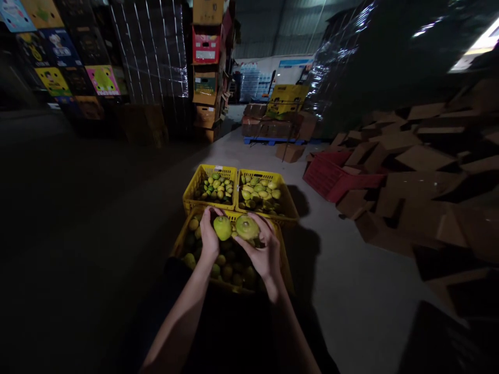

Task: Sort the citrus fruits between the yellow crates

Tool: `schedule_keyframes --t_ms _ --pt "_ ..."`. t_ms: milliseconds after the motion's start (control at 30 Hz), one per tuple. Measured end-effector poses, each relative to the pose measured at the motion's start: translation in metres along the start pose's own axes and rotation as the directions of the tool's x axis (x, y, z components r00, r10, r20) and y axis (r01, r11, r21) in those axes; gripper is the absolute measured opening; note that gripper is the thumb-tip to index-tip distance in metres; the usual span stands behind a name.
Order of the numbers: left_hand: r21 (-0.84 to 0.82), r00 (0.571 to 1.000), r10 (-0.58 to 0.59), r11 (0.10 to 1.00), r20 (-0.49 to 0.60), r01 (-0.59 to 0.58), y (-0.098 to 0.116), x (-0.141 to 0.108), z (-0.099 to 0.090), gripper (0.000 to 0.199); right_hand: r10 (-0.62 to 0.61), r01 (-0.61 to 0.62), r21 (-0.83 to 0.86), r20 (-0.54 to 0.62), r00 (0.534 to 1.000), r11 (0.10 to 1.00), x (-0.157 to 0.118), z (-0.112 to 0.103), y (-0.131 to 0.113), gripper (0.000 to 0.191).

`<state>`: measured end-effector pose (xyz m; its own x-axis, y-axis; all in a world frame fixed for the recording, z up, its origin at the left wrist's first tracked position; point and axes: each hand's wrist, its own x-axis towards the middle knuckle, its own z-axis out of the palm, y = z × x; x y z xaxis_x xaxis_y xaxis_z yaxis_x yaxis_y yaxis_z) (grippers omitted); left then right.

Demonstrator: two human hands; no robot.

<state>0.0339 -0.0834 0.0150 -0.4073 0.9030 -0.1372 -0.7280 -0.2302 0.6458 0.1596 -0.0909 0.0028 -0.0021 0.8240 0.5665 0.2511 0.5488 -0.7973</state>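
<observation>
My left hand [209, 232] is closed around a small yellow-green citrus fruit [222, 228], perhaps a lemon. A larger, paler green citrus fruit [247, 227] sits in my right hand [266, 248], its stem end facing me. Both fruits are held side by side above the near yellow crate [287, 267], which contains many green and yellowish fruits in shadow. Behind it stand two more yellow plastic crates. Smaller round fruits fill the left crate [189, 195]; larger pale green ones lie in the right crate [287, 200].
A red crate [327, 176] lies tilted at the right against a heap of cardboard boxes [421, 182]. Farther back, stacked cartons [205, 83] rise beside wrapped pallets. A blue pallet [273, 140] bears boxes. Grey concrete floor [343, 265] shows to the right of the crates.
</observation>
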Motion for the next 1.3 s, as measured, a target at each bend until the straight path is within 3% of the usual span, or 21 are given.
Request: schedule_keyframes --t_ms 67,100,200,300,433,567,733,933,1000,1133,1200,1300 --pt "0.007 0.998 0.027 1.0 -0.06 -0.027 0.0 0.004 -0.001 0.033 0.129 -0.125 0.165 -0.014 0.992 0.978 -0.001 0.003 -0.001 0.057" --pt "-0.003 0.997 -0.013 1.0 -0.082 0.013 0.0 0.007 -0.001 0.034 0.22 -0.208 0.283 -0.009 0.976 0.936 -0.001 0.004 -0.002 0.058" --pt "-0.104 0.953 -0.289 0.954 -0.091 0.28 0.005 0.012 -0.002 0.038 0.498 -0.47 0.588 0.127 0.858 0.658 -0.001 0.009 -0.003 0.044" --pt "-0.211 0.882 -0.467 0.87 -0.068 0.445 0.01 0.011 -0.002 0.032 0.627 -0.651 0.634 0.317 0.712 0.417 0.001 0.012 -0.001 0.035" --pt "-0.232 0.846 -0.531 0.828 -0.039 0.51 0.016 0.009 -0.002 0.026 0.647 -0.73 0.605 0.424 0.634 0.319 0.006 0.016 0.002 0.053" --pt "-0.243 0.825 -0.564 0.796 0.032 0.554 0.018 0.01 -0.005 0.032 0.665 -0.722 0.63 0.412 0.622 0.285 0.007 0.02 0.001 0.051" --pt "-0.23 0.87 -0.483 0.84 0.098 0.492 0.02 0.01 -0.006 0.031 0.598 -0.587 0.736 0.313 0.737 0.337 0.006 0.021 0.006 0.026" --pt "-0.246 0.869 -0.489 0.836 0.071 0.49 0.025 0.008 -0.005 0.024 0.566 -0.549 0.69 0.24 0.789 0.472 0.005 0.021 0.011 0.024" --pt "-0.285 0.842 -0.529 0.795 0.106 0.535 0.024 0.007 -0.008 0.021 0.6 -0.562 0.703 0.24 0.764 0.435 0.005 0.022 0.009 0.027" --pt "-0.391 0.753 -0.641 0.661 0.148 0.64 0.019 0.008 -0.016 0.027 0.702 -0.622 0.738 0.296 0.648 0.263 0.005 0.021 0.003 0.027" --pt "-0.403 0.739 -0.661 0.646 0.131 0.649 0.016 0.009 -0.017 0.028 0.723 -0.639 0.734 0.311 0.617 0.23 0.005 0.02 0.002 0.025" --pt "-0.37 0.746 -0.653 0.667 0.127 0.647 0.015 0.009 -0.015 0.029 0.722 -0.631 0.744 0.311 0.618 0.22 0.006 0.019 0.002 0.027"
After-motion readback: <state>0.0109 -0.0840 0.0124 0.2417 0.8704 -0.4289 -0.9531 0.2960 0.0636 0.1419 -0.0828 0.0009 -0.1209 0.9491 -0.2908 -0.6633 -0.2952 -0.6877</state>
